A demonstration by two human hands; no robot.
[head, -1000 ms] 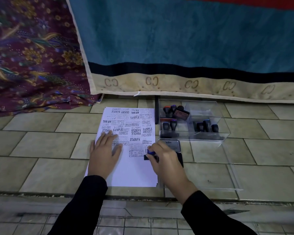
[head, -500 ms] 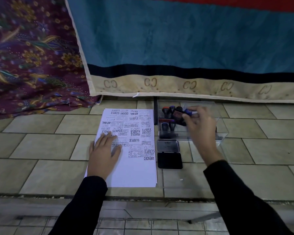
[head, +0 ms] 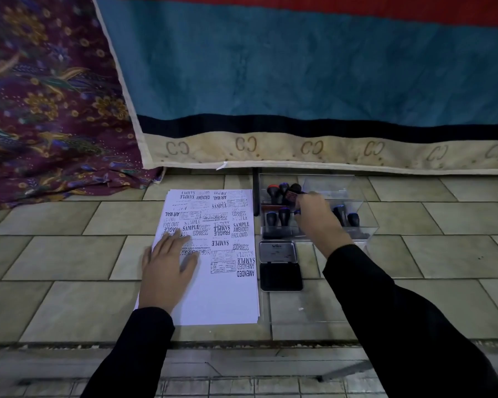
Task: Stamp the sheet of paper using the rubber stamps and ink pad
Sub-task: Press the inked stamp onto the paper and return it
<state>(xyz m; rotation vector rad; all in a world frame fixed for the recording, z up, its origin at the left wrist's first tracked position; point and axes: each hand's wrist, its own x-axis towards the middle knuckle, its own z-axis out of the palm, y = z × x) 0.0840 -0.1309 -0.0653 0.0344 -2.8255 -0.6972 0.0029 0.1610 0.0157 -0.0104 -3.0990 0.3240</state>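
A white sheet of paper [head: 222, 297], its upper half crowded with black stamp prints, lies on the tiled surface. My left hand [head: 167, 271] rests flat on its left side with straight fingers. To the right of the sheet sits the open ink pad [head: 281, 277], its metal lid [head: 278, 251] folded back. Behind it stands a clear plastic box [head: 362, 225] with several rubber stamps [head: 283, 216] upright inside. My right hand [head: 316, 222] reaches down into the box, its fingers curled round a blue-topped stamp [head: 298, 212] that is mostly hidden.
A blue blanket with a beige border [head: 299, 147] hangs just behind the box and the paper. Purple patterned cloth [head: 49, 124] covers the far left. A clear lid [head: 314, 311] lies flat in front of the ink pad. The tiled ledge's front edge [head: 242, 344] runs below my forearms.
My right hand lifted the stamp off the paper's right edge, leaving an AMENDED print, and carried it back and down into the clear box. My left hand stayed put.
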